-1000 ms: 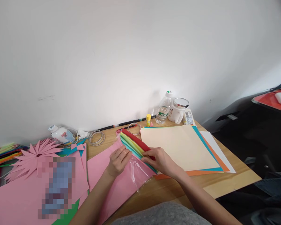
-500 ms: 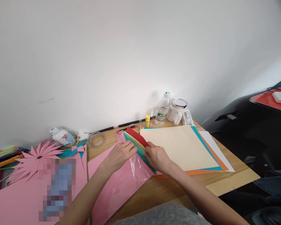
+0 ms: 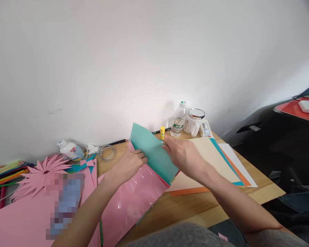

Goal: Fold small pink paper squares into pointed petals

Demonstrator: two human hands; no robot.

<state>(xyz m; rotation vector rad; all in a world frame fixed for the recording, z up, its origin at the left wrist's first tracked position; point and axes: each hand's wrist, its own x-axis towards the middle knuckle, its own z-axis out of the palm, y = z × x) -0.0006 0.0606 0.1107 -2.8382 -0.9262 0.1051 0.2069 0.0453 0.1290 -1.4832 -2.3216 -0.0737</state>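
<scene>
A teal paper sheet (image 3: 154,152) stands partly out of a clear plastic sleeve (image 3: 134,199) that holds pink paper. My right hand (image 3: 182,154) pinches the sheet's right edge. At the sleeve's mouth my left hand (image 3: 130,164) is closed on the sleeve's edge, its fingertips near the teal sheet. A sliver of red shows below the teal sheet beside the right hand. Under that hand lies a stack of sheets topped by cream paper (image 3: 213,157), with teal, orange and white edges showing.
Along the wall are a yellow glue stick (image 3: 162,132), a water bottle (image 3: 178,120), a white mug (image 3: 194,122) and a coiled cable (image 3: 107,153). On the left are a pink folded-paper flower (image 3: 46,171), a white bottle (image 3: 70,150) and several coloured strips (image 3: 9,175).
My right hand has moved up and right, drawing the teal sheet farther out of the sleeve. The red and yellow sheets are now mostly covered. My left hand stays at the sleeve's mouth.
</scene>
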